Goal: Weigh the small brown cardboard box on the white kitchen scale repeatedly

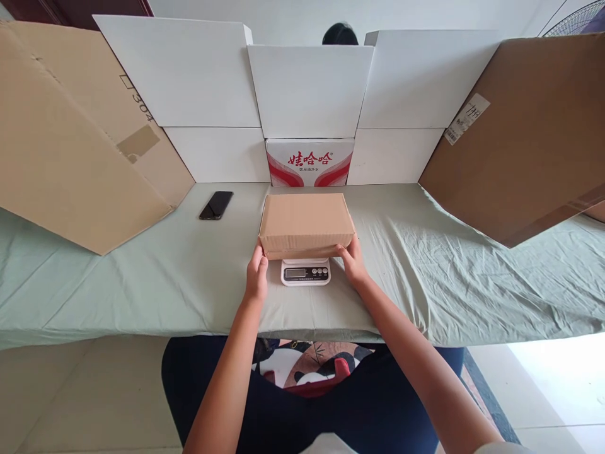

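A closed brown cardboard box (305, 217) is held level between my two hands, over a small white digital kitchen scale (306, 273). My left hand (258, 271) grips the box's near left corner, thumb along the edge. On the near right corner, my right hand (352, 258) has its thumb on the front face and its fingers round the side. The box hides the scale's weighing plate, so I cannot tell whether it rests on it. Below the box's front edge, the scale's display and buttons show; no digits are readable.
A black phone (216, 205) lies left of the box on the green tablecloth (189, 277). White boxes (309, 91) and a red-and-white printed carton (310, 162) wall off the back. Large cardboard sheets flank the table at left (85, 139) and right (524, 139). Behind, the top of a head (340, 34) shows.
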Motion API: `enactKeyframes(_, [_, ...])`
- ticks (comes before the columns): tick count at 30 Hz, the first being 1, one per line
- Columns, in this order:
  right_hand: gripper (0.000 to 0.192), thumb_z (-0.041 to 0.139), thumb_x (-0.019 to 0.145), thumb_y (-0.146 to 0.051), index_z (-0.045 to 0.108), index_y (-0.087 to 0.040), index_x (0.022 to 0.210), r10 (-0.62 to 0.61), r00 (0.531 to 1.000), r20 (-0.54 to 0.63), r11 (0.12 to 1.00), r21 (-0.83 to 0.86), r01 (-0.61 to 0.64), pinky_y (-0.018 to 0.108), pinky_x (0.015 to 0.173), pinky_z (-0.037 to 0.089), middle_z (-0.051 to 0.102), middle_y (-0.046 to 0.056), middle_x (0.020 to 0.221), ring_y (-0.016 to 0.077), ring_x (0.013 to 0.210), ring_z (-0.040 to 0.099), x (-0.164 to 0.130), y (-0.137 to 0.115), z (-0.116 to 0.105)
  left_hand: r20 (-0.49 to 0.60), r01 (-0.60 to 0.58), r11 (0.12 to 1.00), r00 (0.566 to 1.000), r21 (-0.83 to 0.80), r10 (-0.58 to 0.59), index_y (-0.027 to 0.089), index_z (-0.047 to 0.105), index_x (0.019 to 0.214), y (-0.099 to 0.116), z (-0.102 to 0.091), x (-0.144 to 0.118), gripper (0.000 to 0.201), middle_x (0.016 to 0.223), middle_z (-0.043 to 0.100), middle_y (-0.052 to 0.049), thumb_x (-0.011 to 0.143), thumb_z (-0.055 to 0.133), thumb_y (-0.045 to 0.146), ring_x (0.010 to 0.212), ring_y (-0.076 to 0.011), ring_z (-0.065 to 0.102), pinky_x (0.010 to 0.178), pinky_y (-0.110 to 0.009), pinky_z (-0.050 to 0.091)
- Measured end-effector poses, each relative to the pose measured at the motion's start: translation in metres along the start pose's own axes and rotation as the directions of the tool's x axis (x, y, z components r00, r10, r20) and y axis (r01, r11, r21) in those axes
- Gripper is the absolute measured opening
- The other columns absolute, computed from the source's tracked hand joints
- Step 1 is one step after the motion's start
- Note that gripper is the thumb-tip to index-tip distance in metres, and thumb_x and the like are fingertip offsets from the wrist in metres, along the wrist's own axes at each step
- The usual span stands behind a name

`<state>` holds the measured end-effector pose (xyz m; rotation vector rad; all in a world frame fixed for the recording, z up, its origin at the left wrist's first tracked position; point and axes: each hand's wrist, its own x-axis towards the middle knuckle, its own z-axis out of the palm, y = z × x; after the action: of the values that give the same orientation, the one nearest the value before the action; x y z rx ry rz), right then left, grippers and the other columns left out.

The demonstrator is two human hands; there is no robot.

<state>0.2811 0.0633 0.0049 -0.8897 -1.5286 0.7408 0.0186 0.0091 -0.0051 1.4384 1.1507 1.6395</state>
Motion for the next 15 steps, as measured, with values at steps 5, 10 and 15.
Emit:
enactKeyframes(5, [0.076, 0.059, 0.092, -0.064, 0.037, -0.035, 0.159, -0.005, 1.000, -0.008, 1.000, -0.022, 0.005, 0.056, 0.134, 0.024, 0.051, 0.004, 0.161, 0.0316, 0.160, 0.033, -0.0009, -0.0017, -0.0003, -0.007, -0.007, 1.000, 1.000, -0.004, 0.007, 0.026, 0.048, 0.156, 0.0002, -0.0004, -0.0011, 0.069, 0.160, 0.054, -0.011, 0.099, 0.046, 0.064, 0.153, -0.0315, 0.045, 0.126, -0.045, 0.036])
enactKeyframes(10, [0.084, 0.056, 0.092, -0.068, 0.027, -0.036, 0.164, 0.021, 0.999, -0.038, 0.999, 0.025, -0.020, 0.058, 0.131, 0.028, 0.041, 0.005, 0.168, 0.0326, 0.159, 0.034, -0.0019, 0.0036, -0.0020, -0.031, 0.002, 0.999, 1.000, -0.034, -0.003, 0.027, 0.043, 0.160, -0.0051, -0.0021, -0.0016, 0.073, 0.167, 0.045, -0.010, 0.098, 0.047, 0.065, 0.158, -0.0309, 0.038, 0.129, -0.046, 0.032])
enactKeyframes(15, [0.091, 0.057, 0.089, -0.072, 0.023, -0.037, 0.165, 0.051, 0.996, -0.078, 0.989, 0.143, -0.039, 0.062, 0.126, 0.034, 0.041, 0.008, 0.167, 0.0360, 0.155, 0.040, 0.0000, 0.0035, -0.0041, -0.046, 0.040, 0.998, 0.998, -0.038, -0.042, 0.026, 0.041, 0.161, -0.0086, -0.0025, -0.0013, 0.077, 0.168, 0.043, -0.011, 0.096, 0.048, 0.067, 0.158, -0.0305, 0.036, 0.129, -0.045, 0.031])
